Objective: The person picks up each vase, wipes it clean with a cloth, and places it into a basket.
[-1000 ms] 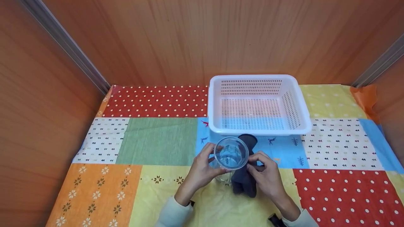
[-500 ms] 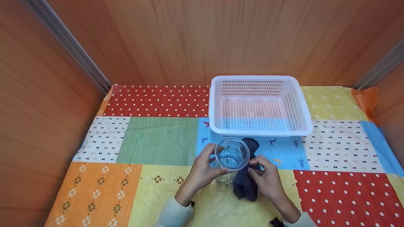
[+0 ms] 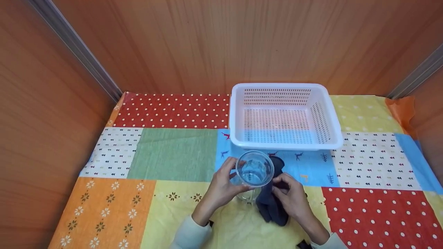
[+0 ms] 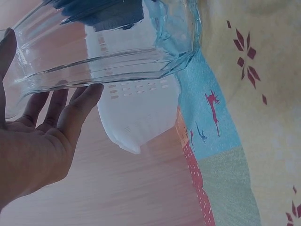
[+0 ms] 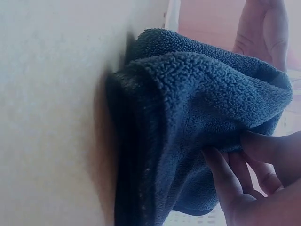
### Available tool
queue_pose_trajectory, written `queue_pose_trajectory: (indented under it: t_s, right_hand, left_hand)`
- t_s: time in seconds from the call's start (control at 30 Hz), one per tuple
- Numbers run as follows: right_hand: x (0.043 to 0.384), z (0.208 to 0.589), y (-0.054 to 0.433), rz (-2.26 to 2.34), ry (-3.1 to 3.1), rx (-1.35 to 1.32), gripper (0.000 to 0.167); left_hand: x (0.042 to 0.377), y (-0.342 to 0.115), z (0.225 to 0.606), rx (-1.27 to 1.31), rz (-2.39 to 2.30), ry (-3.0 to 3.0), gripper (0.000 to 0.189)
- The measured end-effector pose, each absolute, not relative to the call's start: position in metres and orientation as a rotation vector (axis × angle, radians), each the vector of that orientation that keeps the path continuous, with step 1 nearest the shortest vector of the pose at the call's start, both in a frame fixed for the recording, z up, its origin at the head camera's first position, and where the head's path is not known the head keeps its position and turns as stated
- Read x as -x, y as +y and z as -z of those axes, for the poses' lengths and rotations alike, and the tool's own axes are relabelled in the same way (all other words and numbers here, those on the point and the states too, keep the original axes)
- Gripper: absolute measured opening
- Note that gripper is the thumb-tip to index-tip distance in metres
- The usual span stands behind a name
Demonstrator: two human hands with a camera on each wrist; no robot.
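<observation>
My left hand (image 3: 223, 186) grips a clear drinking glass (image 3: 254, 169) by its side, thumb on the near side and fingers around the far side. In the left wrist view the glass (image 4: 127, 66) shows a faceted wall and a thick base. A dark grey-blue terry cloth (image 3: 273, 209) hangs against the right side of the glass. My right hand (image 3: 294, 195) pinches a fold of it between thumb and fingers. The right wrist view shows the folded cloth (image 5: 188, 99) up close, its lower end near the tablecloth, hiding much of the glass.
Behind the hands stands a white perforated plastic basket (image 3: 337, 138), with nothing seen inside. A patchwork tablecloth (image 3: 176, 155) covers the table. Wooden panels (image 3: 193, 45) enclose the back and sides.
The cloth has slid a little toward me along the glass, its far end lower and its near end further forward. My right hand has shifted slightly with it. The left hand and glass hold nearly still.
</observation>
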State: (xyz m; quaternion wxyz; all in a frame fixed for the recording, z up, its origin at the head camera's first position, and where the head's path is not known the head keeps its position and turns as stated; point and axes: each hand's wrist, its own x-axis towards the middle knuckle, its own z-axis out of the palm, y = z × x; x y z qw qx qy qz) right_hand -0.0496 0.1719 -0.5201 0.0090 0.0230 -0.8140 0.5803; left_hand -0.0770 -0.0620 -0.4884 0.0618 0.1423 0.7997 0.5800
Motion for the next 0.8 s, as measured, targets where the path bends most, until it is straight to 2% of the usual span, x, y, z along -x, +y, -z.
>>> queue_pose_trajectory:
  t_s: [0.27,0.43,0.8]
  right_hand:
    - [0.049,0.499,0.167,-1.854,-2.429,-0.161,0.028]
    - [0.049,0.489,0.167,-1.835,-2.400,-0.192,0.024]
    - [0.050,0.500,0.169,-1.787,-2.439,-0.196,0.022]
  left_hand:
    - [0.077,-0.062,0.489,-0.426,-1.764,2.425,0.062]
    - [0.077,-0.062,0.489,-0.427,-1.766,2.410,0.064]
    - [0.077,-0.062,0.489,-0.425,-1.749,2.411,0.071]
